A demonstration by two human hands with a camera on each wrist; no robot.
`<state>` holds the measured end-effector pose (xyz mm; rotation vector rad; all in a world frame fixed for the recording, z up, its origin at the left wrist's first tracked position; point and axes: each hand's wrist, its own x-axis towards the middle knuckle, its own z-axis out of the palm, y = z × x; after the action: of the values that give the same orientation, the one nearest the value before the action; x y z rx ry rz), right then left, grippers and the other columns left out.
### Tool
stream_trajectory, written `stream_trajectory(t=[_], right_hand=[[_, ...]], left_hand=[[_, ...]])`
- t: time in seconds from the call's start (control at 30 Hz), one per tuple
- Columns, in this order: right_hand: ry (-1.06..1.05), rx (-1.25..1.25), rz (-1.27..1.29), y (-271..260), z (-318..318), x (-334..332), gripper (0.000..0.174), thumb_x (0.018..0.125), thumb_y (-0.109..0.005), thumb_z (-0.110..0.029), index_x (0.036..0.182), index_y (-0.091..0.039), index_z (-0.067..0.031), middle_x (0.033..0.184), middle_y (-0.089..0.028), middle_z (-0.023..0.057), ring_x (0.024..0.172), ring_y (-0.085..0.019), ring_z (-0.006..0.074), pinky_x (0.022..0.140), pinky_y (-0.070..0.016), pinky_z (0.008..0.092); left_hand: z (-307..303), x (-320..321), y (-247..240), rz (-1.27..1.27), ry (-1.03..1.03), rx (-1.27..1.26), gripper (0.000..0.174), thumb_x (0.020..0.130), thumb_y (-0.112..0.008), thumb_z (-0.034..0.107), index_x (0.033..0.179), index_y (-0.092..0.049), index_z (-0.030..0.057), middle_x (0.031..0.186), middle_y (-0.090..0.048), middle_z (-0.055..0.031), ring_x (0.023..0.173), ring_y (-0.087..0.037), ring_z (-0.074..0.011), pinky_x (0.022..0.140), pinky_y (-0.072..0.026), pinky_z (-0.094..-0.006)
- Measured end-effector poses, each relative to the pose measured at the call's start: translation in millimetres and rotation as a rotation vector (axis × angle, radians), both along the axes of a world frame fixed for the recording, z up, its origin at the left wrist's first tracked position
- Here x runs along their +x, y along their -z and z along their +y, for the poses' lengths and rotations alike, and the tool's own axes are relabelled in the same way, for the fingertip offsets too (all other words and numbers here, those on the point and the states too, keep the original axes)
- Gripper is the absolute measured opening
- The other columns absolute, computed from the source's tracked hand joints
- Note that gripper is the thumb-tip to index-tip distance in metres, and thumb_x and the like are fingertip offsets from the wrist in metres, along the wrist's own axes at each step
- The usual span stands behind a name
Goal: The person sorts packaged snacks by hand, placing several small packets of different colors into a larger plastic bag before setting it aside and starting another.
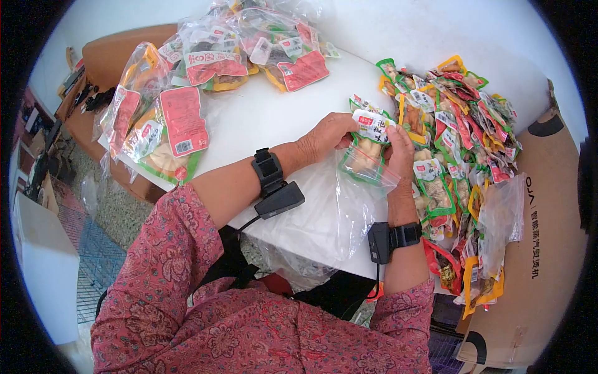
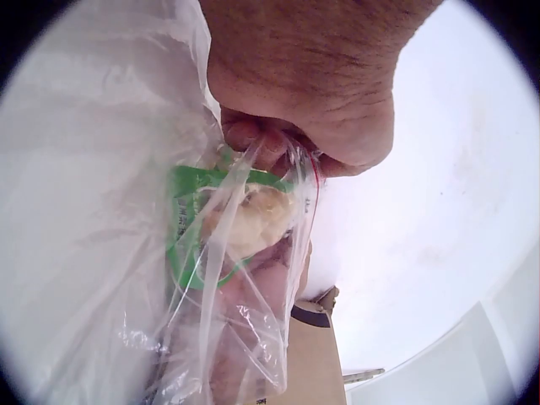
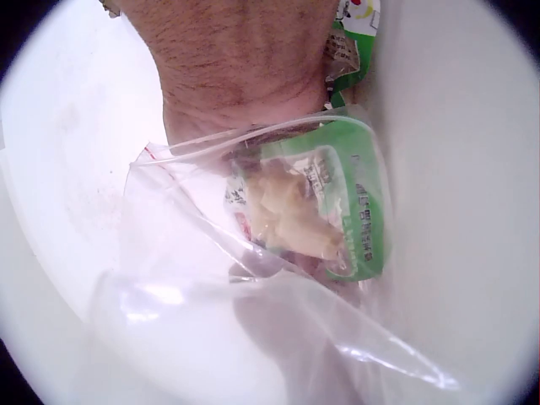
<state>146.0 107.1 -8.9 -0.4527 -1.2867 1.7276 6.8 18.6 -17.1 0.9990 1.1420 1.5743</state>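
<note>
A green-edged snack packet (image 1: 364, 153) with pale pieces inside is held between both hands, its lower part within a clear zip bag (image 1: 356, 212). My left hand (image 1: 331, 134) pinches the bag near its opening, beside the packet's upper left side. On the other side, my right hand (image 1: 400, 153) grips the packet, thumb at its printed top. In the left wrist view, the bag's red seal line runs beside the packet (image 2: 253, 224), and fingertips lie behind the film. The right wrist view shows the bag's mouth around the packet (image 3: 295, 215).
Loose snack packets (image 1: 445, 124) are heaped along the right of the white table (image 1: 268, 115). Several filled clear bags (image 1: 215, 59) stand at the back left. Another empty-looking clear bag (image 1: 501, 212) lies over the heap, and a cardboard box (image 1: 542, 243) stands at the right.
</note>
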Motion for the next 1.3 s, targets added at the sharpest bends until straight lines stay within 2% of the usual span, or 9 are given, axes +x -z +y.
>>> stream_trajectory(t=[0.13,0.2,0.23,0.33,0.4,0.63,0.9,1.1,1.3], right_hand=[[0.018,-0.006,-0.014,-1.1,-1.0,-0.1,0.015,0.082,-0.055,-0.011,0.090,-0.056,0.0014,0.083,-0.055,0.0019,0.076,-0.052,0.0081,0.069,-0.0428,0.0212],[0.033,0.003,-0.029,0.7,0.6,0.2,0.016,0.082,-0.056,-0.012,0.091,-0.056,0.0017,0.084,-0.056,0.0023,0.076,-0.052,0.0082,0.069,-0.0430,0.0210],[0.032,0.003,-0.029,1.3,1.4,0.9,0.016,0.082,-0.056,-0.012,0.091,-0.056,0.0017,0.084,-0.056,0.0023,0.076,-0.052,0.0082,0.069,-0.0430,0.0210],[-0.014,0.022,-0.021,1.6,2.1,1.7,0.018,0.082,-0.055,-0.013,0.092,-0.056,0.0019,0.084,-0.056,0.0027,0.076,-0.052,0.0084,0.068,-0.0432,0.0208],[0.034,0.018,-0.036,1.4,1.7,1.0,0.017,0.082,-0.055,-0.014,0.091,-0.056,0.0012,0.082,-0.056,0.0018,0.074,-0.052,0.0079,0.066,-0.0430,0.0204],[-0.022,0.041,-0.042,0.5,3.0,2.9,0.013,0.082,-0.055,-0.013,0.086,-0.056,-0.0005,0.080,-0.055,0.0003,0.072,-0.051,0.0071,0.065,-0.0423,0.0199],[0.006,0.032,-0.038,1.8,3.3,1.1,0.015,0.083,-0.053,-0.013,0.088,-0.056,0.0004,0.080,-0.055,0.0009,0.073,-0.051,0.0077,0.065,-0.0423,0.0208],[0.006,0.044,-0.045,2.9,4.6,1.7,0.016,0.082,-0.054,-0.014,0.088,-0.056,0.0009,0.081,-0.055,0.0014,0.074,-0.051,0.0080,0.066,-0.0423,0.0207],[0.061,0.040,-0.081,-3.6,-3.4,1.6,0.016,0.082,-0.055,-0.014,0.088,-0.057,0.0005,0.081,-0.055,0.0007,0.072,-0.051,0.0073,0.065,-0.0425,0.0205]], left_hand=[[-2.0,0.0,-0.5,0.014,-0.003,0.005,0.021,0.083,-0.044,0.018,0.079,-0.054,0.0000,0.066,-0.048,-0.0024,0.056,-0.043,-0.0075,0.048,-0.0349,-0.0209],[-2.7,-1.8,0.7,0.187,0.011,0.106,0.022,0.082,-0.046,0.021,0.080,-0.057,0.0021,0.068,-0.050,0.0000,0.058,-0.042,-0.0074,0.051,-0.0342,-0.0215],[-3.6,-1.2,-0.9,0.187,0.011,0.106,0.022,0.082,-0.046,0.021,0.080,-0.057,0.0021,0.068,-0.050,0.0000,0.058,-0.042,-0.0074,0.051,-0.0342,-0.0215],[-5.9,3.6,-6.7,0.067,0.019,0.012,0.021,0.082,-0.047,0.021,0.082,-0.058,0.0027,0.068,-0.051,0.0001,0.059,-0.042,-0.0070,0.053,-0.0347,-0.0211],[-5.7,7.1,-8.6,-0.041,0.017,0.006,0.020,0.082,-0.048,0.020,0.084,-0.058,0.0032,0.069,-0.052,0.0005,0.060,-0.042,-0.0062,0.054,-0.0351,-0.0210],[-7.5,4.9,-7.6,-0.025,0.033,-0.001,0.020,0.082,-0.048,0.019,0.087,-0.060,0.0037,0.069,-0.052,0.0023,0.058,-0.042,-0.0053,0.053,-0.0341,-0.0199],[-5.8,5.9,-6.8,-0.042,0.048,-0.002,0.021,0.082,-0.051,0.016,0.096,-0.060,0.0044,0.072,-0.054,0.0031,0.059,-0.043,-0.0039,0.054,-0.0348,-0.0190],[-7.2,3.6,-7.0,0.031,0.072,-0.002,0.022,0.082,-0.053,0.016,0.099,-0.059,0.0045,0.075,-0.056,0.0031,0.060,-0.044,-0.0032,0.055,-0.0358,-0.0185],[-4.9,4.9,-5.7,-0.011,0.069,0.000,0.023,0.081,-0.052,0.014,0.100,-0.059,0.0042,0.077,-0.057,0.0030,0.061,-0.045,-0.0026,0.056,-0.0372,-0.0173]])
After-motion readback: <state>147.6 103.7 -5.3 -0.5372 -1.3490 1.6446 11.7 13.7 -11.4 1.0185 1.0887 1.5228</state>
